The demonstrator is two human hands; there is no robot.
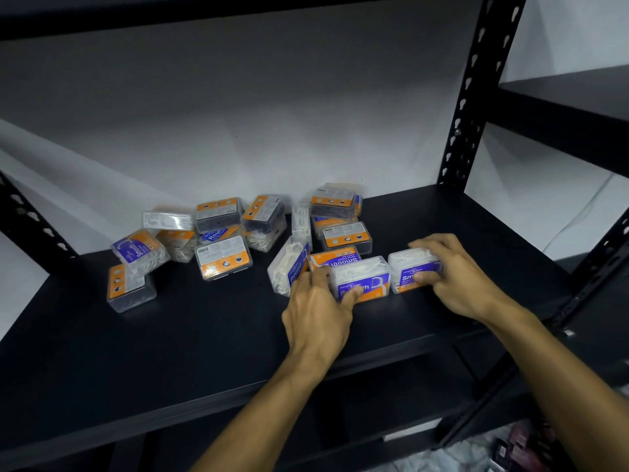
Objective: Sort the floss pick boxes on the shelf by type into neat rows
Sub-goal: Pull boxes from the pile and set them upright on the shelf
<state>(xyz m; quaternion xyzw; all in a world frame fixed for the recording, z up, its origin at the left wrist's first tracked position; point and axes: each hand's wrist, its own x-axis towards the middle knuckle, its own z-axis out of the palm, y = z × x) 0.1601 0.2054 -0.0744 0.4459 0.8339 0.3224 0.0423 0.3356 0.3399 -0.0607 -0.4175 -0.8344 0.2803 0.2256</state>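
A row of one type is being started at the front right of the black metal shelf [170, 352]. Two clear plastic "Smooth" floss pick boxes stand side by side, nearly touching, long axes running left to right, purple-and-orange labels facing the person. The left box [360, 279] is gripped by the left hand [318, 310], the right box [413, 272] by the right hand [452, 275]. Next, they probably need squaring together, then another "Smooth" box fetched from the jumbled heap of mixed boxes [221, 233] behind.
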